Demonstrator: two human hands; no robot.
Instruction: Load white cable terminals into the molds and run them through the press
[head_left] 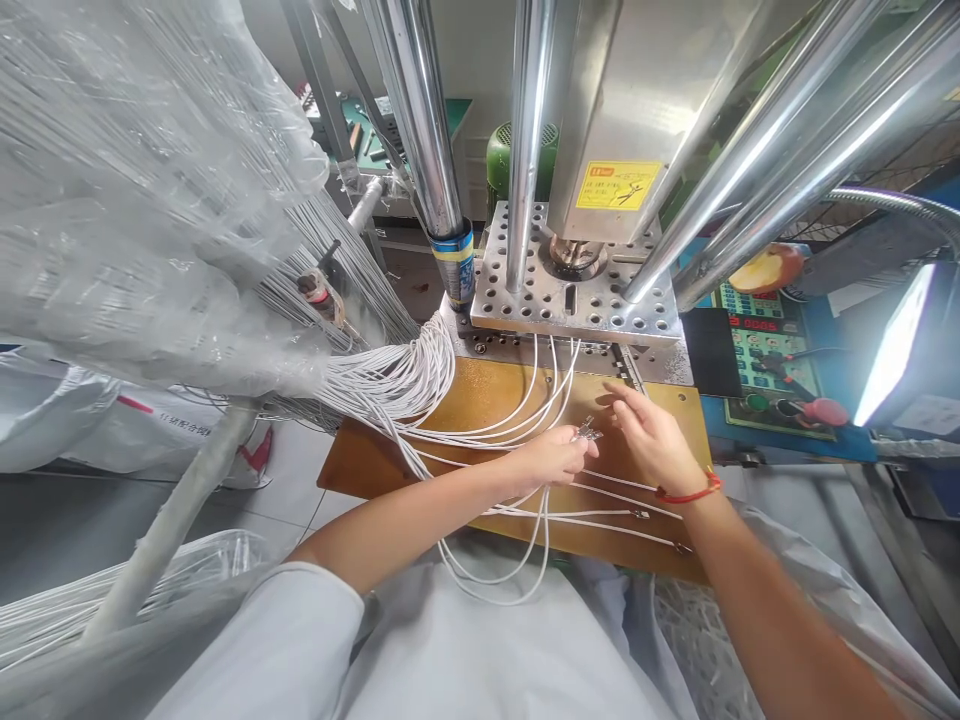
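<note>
Left hand curled in a grip, right hand loosely spread, forearms converging

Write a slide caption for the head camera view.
Left hand holding small shiny pieces over a brown board crossed by white cables, right hand nearby, before a perforated metal plate.

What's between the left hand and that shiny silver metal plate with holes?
The head view shows thin white cables curving over a flat brown board, plus a grey metal strip, between the left hand and the shiny silver perforated plate.

Cables across board, gap beside right hand
</note>
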